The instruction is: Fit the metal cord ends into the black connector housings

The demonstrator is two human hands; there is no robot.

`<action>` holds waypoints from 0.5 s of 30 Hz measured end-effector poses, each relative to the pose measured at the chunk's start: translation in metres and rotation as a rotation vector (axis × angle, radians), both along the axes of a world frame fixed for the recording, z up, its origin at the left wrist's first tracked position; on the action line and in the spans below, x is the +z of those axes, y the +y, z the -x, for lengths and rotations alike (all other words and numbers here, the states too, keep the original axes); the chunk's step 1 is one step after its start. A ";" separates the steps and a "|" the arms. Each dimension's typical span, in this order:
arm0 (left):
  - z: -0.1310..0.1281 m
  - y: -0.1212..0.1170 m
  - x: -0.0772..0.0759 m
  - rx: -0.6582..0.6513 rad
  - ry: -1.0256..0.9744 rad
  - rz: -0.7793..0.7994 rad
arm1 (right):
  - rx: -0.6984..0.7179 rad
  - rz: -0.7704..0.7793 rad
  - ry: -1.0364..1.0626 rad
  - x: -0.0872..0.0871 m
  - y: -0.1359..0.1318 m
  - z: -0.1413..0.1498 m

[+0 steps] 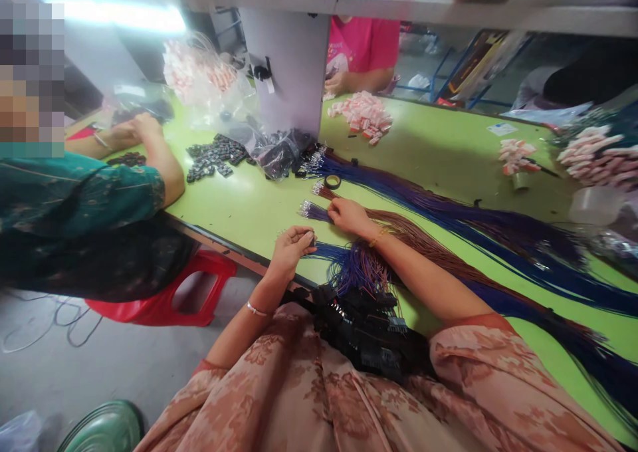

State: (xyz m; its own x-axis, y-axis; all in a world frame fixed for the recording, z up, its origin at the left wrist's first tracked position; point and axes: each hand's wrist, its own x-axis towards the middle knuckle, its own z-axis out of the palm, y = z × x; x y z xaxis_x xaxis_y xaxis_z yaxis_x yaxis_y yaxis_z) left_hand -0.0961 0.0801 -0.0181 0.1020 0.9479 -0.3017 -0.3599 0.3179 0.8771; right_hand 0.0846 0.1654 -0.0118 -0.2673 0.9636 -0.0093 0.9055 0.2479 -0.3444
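Observation:
My left hand (pixel 292 251) is closed, its thumb and fingers pinching a small black connector (pixel 313 238) over the near edge of the table. Close by, blue wires (pixel 326 251) lie on the table beside that hand. My right hand (pixel 351 217) rests on the purple wires (pixel 315 211), fingertips pressed together on them a little behind their metal-tipped ends. Just beyond it is a bundle of brown wires (pixel 399 223). A heap of black connectors with purple and brown wires (pixel 361 269) sits against my lap.
A roll of black tape (pixel 332 182) lies behind my right hand. Long blue and purple wires (pixel 423 203) run across the green table (pixel 264 206). Black connectors (pixel 216 154) are piled near a plastic bag (pixel 279 153). Co-workers sit left and opposite; a red stool (pixel 199 292) stands left.

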 end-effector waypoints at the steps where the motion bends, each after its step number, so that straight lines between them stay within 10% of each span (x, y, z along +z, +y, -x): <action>1: 0.000 0.000 -0.001 0.002 -0.008 0.005 | -0.002 -0.002 -0.033 0.002 -0.001 0.000; 7: -0.002 0.003 -0.006 0.003 -0.066 0.013 | 0.003 -0.052 -0.015 0.011 0.001 -0.002; 15: -0.004 0.005 -0.010 0.006 -0.141 0.024 | 0.114 -0.036 0.562 0.018 -0.004 0.024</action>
